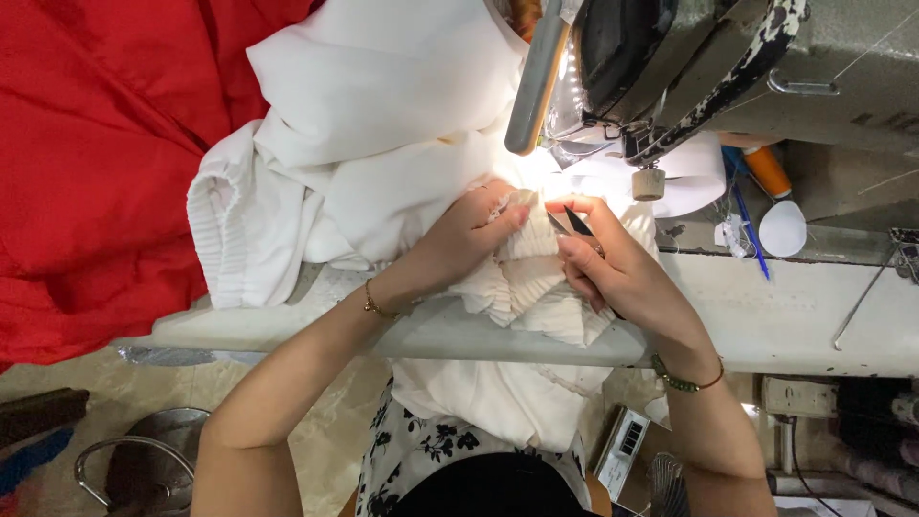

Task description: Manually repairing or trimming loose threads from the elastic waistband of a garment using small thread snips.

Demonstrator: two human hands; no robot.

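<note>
A white garment (373, 134) lies heaped on the sewing table, with a ribbed white cuff (522, 278) pulled toward the table's front edge. My left hand (469, 235) pinches the ribbed fabric from the left. My right hand (613, 263) grips small dark thread snips (572, 222), their tips pointing at the fabric just under the sewing machine head (661, 67). Both hands work close together, almost touching, beneath the machine's lamp.
Red cloth (96, 163) covers the left side. The white table edge (785, 325) runs across the middle. An orange thread cone (768, 172), a blue pen (750, 230) and a white chalk piece (783, 228) lie at the right. A metal stool (134, 469) stands lower left.
</note>
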